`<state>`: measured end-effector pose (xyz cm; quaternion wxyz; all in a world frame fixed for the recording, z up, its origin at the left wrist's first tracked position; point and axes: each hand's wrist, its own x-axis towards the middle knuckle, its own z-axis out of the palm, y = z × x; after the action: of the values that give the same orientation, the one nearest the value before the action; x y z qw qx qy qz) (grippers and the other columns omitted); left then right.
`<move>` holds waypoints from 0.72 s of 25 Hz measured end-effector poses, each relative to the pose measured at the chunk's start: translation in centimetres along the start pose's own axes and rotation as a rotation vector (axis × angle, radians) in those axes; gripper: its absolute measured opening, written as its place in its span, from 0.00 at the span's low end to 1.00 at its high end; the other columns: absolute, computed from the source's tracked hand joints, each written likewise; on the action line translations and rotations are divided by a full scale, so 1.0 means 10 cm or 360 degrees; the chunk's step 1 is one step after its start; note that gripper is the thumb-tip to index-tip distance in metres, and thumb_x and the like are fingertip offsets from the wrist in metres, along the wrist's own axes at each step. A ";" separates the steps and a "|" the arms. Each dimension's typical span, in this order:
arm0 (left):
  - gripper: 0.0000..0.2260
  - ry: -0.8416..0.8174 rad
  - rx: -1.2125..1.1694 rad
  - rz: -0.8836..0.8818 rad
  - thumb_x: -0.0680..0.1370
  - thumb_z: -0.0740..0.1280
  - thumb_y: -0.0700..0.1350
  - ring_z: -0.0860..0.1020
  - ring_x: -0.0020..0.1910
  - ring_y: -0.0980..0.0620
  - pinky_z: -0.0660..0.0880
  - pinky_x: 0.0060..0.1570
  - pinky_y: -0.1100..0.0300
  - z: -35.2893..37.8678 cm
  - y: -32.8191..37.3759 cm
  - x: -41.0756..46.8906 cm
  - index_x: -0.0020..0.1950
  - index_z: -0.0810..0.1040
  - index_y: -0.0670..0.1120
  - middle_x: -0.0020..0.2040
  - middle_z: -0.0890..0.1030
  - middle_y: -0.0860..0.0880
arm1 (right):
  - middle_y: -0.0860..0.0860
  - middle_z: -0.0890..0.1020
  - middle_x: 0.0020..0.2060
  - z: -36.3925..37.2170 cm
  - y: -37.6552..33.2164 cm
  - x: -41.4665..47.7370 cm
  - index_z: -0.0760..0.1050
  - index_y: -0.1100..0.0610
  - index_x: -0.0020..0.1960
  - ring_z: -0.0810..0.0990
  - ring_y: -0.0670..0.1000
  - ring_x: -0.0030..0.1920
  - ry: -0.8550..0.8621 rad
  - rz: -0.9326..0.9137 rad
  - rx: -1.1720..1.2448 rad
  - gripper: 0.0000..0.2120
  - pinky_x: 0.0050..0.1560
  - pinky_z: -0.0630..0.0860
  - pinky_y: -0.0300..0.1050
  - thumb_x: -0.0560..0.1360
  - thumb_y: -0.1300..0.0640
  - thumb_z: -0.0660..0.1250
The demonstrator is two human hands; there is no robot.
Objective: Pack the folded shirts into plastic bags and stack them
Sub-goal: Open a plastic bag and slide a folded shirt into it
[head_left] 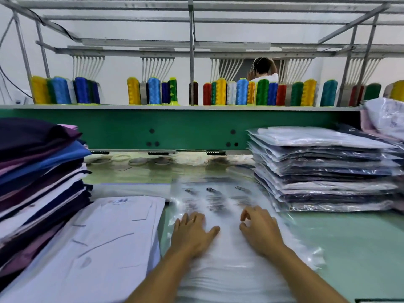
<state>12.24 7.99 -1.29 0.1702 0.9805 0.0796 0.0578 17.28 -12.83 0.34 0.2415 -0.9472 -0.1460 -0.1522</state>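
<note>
Two bare forearms come in from the bottom edge, and both hands are down on the clear plastic bag (218, 200) at bottom centre of the frame. The left hand (193, 231) lies flat on it, fingers straight and spread, pressing the film to the green table (349, 248). The right hand (260, 228) sits just beside it with fingers bent and tips on the plastic, thumb close to forefinger; whether it actually nips the film, I cannot tell. This looks like the bagging step: one hand anchors, the other works at the film. The bag is glossy and creased, with dark print blurred near its far end, and it reads white underneath. A shirt already inside, or more bags below? It's too blurred to say. The next move needs a layer of that slippery film lifted cleanly while the left hand pins the rest. A folded white shirt (105, 237) waits at lower left, just beside the bag. Behind it, at the left edge, sits the tall pile of unbagged shirts (39, 171) in navy, purple, blue and white. At centre right stands the stack of bagged shirts (323, 171), shiny and slightly splayed, where a finished pack would go.
</note>
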 end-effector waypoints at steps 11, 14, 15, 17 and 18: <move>0.16 0.0326 0.0047 0.0176 0.79 0.63 0.62 0.76 0.61 0.52 0.70 0.62 0.53 -0.05 0.14 -0.04 0.62 0.77 0.56 0.59 0.80 0.56 | 0.52 0.78 0.56 -0.10 0.42 0.10 0.77 0.47 0.60 0.75 0.55 0.60 0.0117 0.0273 0.0041 0.17 0.55 0.72 0.47 0.77 0.63 0.64; 0.10 0.0403 0.0130 0.0367 0.84 0.59 0.52 0.79 0.51 0.45 0.76 0.51 0.52 -0.09 0.20 -0.09 0.57 0.77 0.51 0.50 0.81 0.51 | 0.54 0.79 0.50 -0.13 0.44 0.12 0.81 0.51 0.51 0.79 0.54 0.47 0.0329 0.0401 0.0621 0.15 0.42 0.73 0.45 0.75 0.69 0.65; 0.10 0.0423 0.0130 0.0396 0.85 0.57 0.51 0.78 0.49 0.45 0.76 0.50 0.51 -0.10 0.20 -0.10 0.56 0.77 0.51 0.48 0.80 0.50 | 0.55 0.80 0.47 -0.16 0.45 0.14 0.81 0.51 0.47 0.79 0.54 0.42 0.0415 0.0482 0.0834 0.15 0.38 0.72 0.44 0.73 0.70 0.65; 0.10 0.0464 0.0105 0.0405 0.85 0.56 0.49 0.78 0.49 0.46 0.75 0.50 0.51 -0.09 0.19 -0.11 0.56 0.77 0.51 0.49 0.80 0.51 | 0.58 0.83 0.42 -0.23 0.46 0.16 0.80 0.52 0.44 0.77 0.53 0.35 0.0491 0.0621 0.1119 0.13 0.34 0.71 0.43 0.71 0.70 0.68; 0.09 0.0494 0.0094 0.0407 0.84 0.57 0.49 0.78 0.50 0.47 0.75 0.50 0.51 -0.09 0.19 -0.11 0.57 0.77 0.52 0.51 0.80 0.52 | 0.58 0.83 0.40 -0.24 0.48 0.17 0.80 0.53 0.43 0.77 0.53 0.33 0.0484 0.0659 0.1201 0.12 0.35 0.71 0.43 0.71 0.70 0.68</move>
<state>11.25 6.29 0.13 0.1182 0.9665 -0.0186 0.2271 19.96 -17.71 0.96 0.6137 -0.7691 0.0383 -0.1742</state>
